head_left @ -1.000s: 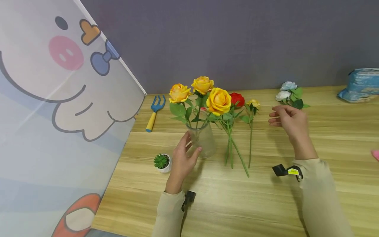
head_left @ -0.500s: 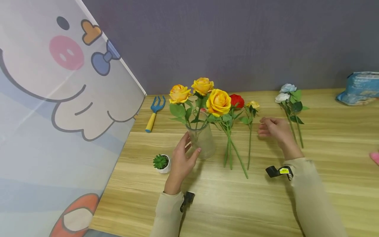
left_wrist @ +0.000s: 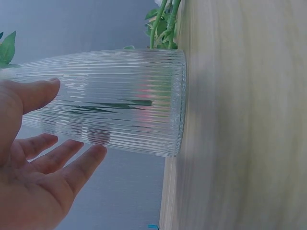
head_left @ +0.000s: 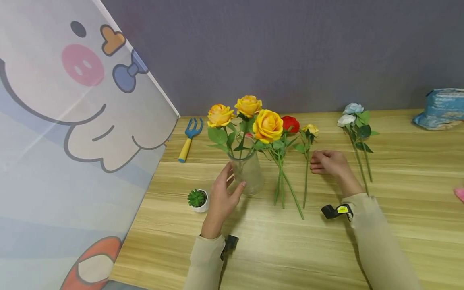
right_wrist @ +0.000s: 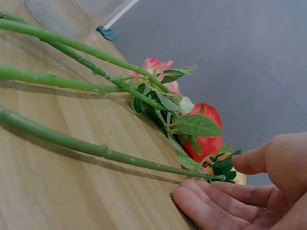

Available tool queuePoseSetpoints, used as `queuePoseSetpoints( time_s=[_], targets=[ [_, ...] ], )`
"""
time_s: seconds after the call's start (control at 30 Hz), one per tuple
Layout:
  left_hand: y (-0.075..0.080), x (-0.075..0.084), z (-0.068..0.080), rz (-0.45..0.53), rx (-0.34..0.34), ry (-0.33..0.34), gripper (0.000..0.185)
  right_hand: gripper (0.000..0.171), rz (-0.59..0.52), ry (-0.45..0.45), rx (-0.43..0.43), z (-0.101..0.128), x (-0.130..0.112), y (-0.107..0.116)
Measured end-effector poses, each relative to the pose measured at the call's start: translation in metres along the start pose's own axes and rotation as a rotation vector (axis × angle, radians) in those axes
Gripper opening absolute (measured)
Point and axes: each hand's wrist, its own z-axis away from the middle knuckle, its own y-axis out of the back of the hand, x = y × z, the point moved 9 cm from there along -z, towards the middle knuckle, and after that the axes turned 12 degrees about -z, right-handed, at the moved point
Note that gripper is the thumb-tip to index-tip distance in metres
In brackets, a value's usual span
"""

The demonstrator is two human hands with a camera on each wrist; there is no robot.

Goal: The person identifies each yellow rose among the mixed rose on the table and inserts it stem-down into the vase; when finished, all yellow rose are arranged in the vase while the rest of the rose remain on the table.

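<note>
My left hand (head_left: 223, 197) holds the side of a clear ribbed glass vase (head_left: 250, 177), thumb on one side and fingers on the other. Three yellow roses (head_left: 268, 125) stand in the vase. My right hand (head_left: 330, 163) is beside the thin stem of a small yellow rose (head_left: 311, 129) lying on the table. In the right wrist view, the fingertips are at that stem (right_wrist: 144, 162), with thumb and fingers apart; whether they touch it, I cannot tell. Between vase and stem lie more flowers, including a red rose (head_left: 290, 124) and a pink one (right_wrist: 158, 69).
A light blue flower (head_left: 353, 108) and a white flower (head_left: 346, 120) lie right of my right hand. The hand fork (head_left: 188, 139) and potted succulent (head_left: 198, 199) are at left. A blue packet (head_left: 442, 108) stands far right on the wooden table (head_left: 290, 249).
My right hand has moved left and toward me, away from the blue and white flowers to the small yellow rose's stem. My left hand stays at the vase.
</note>
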Motion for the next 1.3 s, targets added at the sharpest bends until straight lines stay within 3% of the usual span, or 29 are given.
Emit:
queuePoseSetpoints(
  time_s=[0.47, 1.3],
  targets=[
    [0.0, 0.001, 0.0, -0.003, 0.01, -0.024, 0.064, 0.05, 0.041, 0.004, 0.019, -0.001, 0.002, -0.007],
    [0.0, 0.001, 0.0, -0.008, -0.004, 0.003, 0.065, 0.042, 0.072, 0.091, 0.1, -0.002, 0.003, -0.009]
  ],
)
